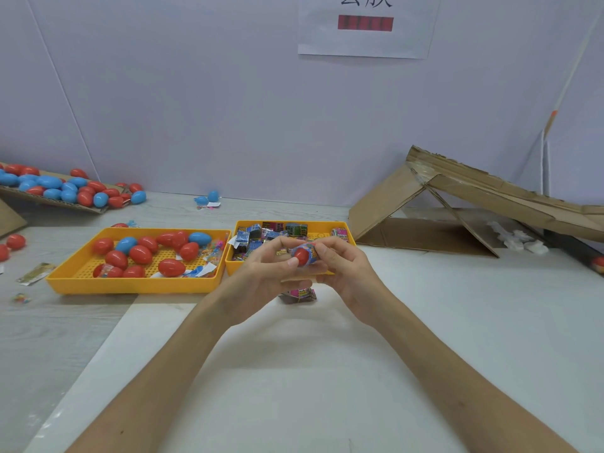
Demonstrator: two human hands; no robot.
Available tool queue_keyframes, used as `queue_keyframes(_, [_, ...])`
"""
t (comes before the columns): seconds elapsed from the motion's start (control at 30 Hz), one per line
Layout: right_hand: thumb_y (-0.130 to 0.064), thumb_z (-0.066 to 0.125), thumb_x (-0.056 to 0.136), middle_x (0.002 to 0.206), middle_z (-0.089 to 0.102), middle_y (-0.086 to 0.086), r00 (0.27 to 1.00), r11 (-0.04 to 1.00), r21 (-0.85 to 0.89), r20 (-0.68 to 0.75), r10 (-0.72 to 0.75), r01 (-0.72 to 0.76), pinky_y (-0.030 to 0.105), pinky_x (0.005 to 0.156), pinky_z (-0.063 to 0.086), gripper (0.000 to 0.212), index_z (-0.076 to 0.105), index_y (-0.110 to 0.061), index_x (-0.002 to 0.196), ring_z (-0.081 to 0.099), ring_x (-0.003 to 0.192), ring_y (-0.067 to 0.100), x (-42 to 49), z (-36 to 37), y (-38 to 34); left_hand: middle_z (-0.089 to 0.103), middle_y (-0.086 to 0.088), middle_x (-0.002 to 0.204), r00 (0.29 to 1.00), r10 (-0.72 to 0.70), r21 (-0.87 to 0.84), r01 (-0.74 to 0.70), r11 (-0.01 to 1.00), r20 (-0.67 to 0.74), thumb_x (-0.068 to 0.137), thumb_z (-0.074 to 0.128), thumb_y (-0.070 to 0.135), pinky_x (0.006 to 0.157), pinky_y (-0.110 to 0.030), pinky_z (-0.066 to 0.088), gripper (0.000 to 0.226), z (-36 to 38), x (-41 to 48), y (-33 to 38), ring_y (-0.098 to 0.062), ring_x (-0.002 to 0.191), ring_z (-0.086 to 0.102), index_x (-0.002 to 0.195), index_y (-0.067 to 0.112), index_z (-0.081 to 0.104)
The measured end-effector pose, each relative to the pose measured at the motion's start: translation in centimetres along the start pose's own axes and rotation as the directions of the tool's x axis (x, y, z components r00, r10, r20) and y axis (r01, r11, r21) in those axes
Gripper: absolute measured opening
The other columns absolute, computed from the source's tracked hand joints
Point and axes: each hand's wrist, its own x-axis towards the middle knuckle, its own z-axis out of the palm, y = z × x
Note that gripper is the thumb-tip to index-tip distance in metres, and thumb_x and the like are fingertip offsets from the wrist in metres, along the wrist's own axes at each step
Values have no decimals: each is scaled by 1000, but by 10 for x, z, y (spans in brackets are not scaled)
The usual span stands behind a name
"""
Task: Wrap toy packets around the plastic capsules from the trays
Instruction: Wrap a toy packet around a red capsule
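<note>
1. Right of the packet tray (240, 269), we log a cardboard ramp (490, 197) propped on the table (441, 322).
2. Just left of that tray: capsule tray (130, 286), with red and blue capsules (140, 255) inside.
3. Over its near edge, our left hand (261, 273) and right hand (346, 269) meet, fingers curled, both pinching one red capsule (301, 256).
4. Toy packet (311, 249) wrapped round that capsule.
5. Just nearer us than the tray, a pink packet (299, 295) lies loose.

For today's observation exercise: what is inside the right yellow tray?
Toy packets, blue, green and pink, lie in the tray. The left hand and right hand, holding a red capsule, hide its near part.
</note>
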Motion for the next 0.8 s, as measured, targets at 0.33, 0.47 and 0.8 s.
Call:
queue_keyframes(0.33, [-31,67,87,94,69,6,999,999,29,-2,32,-32,37,77,52,23,68,-11,98,62,85,20,-1,0,-2,68,-22,125,999,-31,-21,32,999,17,92,55,20,96,-40,54,40,0,1,0,-34,123,63,129,5,47])
queue_keyframes(0.47, [-30,76,80,97,71,6,999,999,14,-11,31,-31,40,79,51,34,67,-9,105,65,87,22,0,0,-1,66,-16,126,1000,-23,-41,24,999,20,94,54,23,94,-39,55,33,-1,1,0,-33,122,63,122,8,49])
queue_keyframes(0.8, [-12,68,84,92,74,9,999,993,110,24,-32,30,31,74,58,11,65,-5,91,74,81,22,-1,-2,-1,68,-12,123,999,-17,-50,19,999,28,93,53,20,90,-37,56,32,1,0,-1,-31,119,66,122,7,48])
